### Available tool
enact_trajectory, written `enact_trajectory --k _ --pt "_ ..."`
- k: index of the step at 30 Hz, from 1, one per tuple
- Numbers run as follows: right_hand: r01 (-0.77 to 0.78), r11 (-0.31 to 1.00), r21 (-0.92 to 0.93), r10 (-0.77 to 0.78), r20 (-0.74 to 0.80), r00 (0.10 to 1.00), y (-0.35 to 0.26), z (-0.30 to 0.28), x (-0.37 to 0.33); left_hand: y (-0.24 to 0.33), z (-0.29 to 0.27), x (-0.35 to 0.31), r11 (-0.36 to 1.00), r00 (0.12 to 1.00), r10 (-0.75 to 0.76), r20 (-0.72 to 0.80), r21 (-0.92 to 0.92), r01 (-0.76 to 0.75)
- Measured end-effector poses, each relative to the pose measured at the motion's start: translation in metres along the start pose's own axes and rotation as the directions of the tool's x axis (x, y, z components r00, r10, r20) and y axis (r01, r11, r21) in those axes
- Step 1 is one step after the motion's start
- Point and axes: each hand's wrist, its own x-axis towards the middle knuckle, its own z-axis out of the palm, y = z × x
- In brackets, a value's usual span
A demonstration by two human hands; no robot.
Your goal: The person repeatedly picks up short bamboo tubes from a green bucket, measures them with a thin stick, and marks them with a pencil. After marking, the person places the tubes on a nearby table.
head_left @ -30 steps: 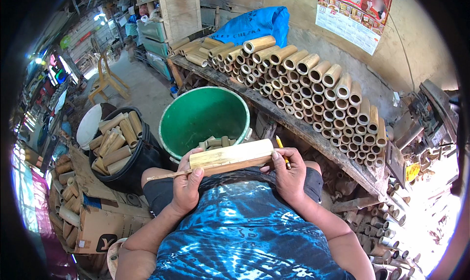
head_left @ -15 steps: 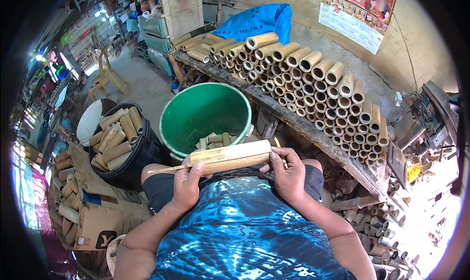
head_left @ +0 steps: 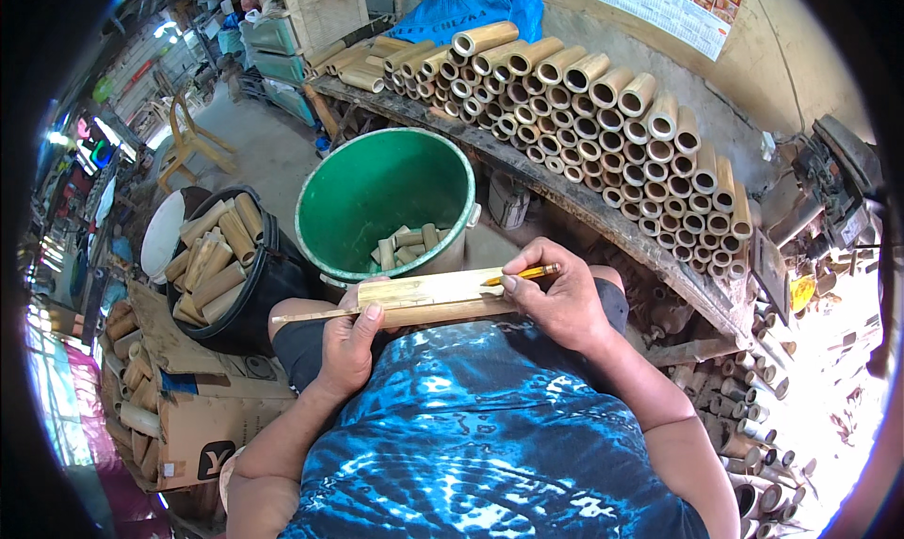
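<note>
Left hand (head_left: 348, 349): clamped on the left part of the bamboo (head_left: 424, 291), our thumb on the near side, the fingers mostly hidden behind it.
Right hand (head_left: 557, 294): pinched around the pencil (head_left: 532, 273) at the other end; it covers the bamboo's right tip, so we cannot tell how firmly it bears on it.
Hands: apart, with the middle of the bamboo between them.
Bamboo: held crosswise above our lap, in front of the shirt (head_left: 471, 435), its pale face upward.
Strip (head_left: 306, 316): thin, lying along the bamboo's near side and jutting out left past our thumb.
Pencil: yellow, slanting, its point over the pale face near the right end; whether it touches we cannot tell.
Tub (head_left: 377, 176): green, just beyond the bamboo; we see short pieces (head_left: 410, 245) at its bottom.
Bucket (head_left: 240, 327): black, left of the tub, filled with cut lengths (head_left: 212, 266).
Bench (head_left: 603, 221): running aslant on our right, bearing a stack of tubes (head_left: 612, 144), open ends toward us.
Sack (head_left: 471, 7): blue, behind the stack.
Carton (head_left: 221, 426): at our left, below the bucket.
</note>
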Motion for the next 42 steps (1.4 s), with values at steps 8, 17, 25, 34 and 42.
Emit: enact_trajectory --k 8,17,25,34,42 --pt "0.067 0.98 -0.188 -0.069 -0.004 0.998 0.003 0.003 0.004 -0.005 -0.006 0.002 0.996 1.0 0.02 0.015 0.091 -0.021" --pt "0.063 0.974 -0.218 -0.064 -0.001 0.998 0.01 0.003 0.003 -0.001 -0.006 0.0 0.999 0.998 -0.045 0.044 0.015 0.044" --pt "-0.011 0.975 -0.22 -0.007 -0.08 0.997 0.005 0.003 0.008 -0.003 -0.006 0.002 0.997 1.0 0.013 0.024 0.07 -0.015" --pt "0.163 0.967 -0.196 -0.116 0.23 0.966 -0.021 0.057 0.031 0.002 -0.001 0.003 0.978 0.997 0.075 0.034 0.192 -0.08" --pt "0.215 0.946 -0.244 -0.161 0.223 0.962 -0.013 0.067 0.033 -0.001 -0.006 0.0 0.976 0.998 0.049 0.033 0.211 -0.055"
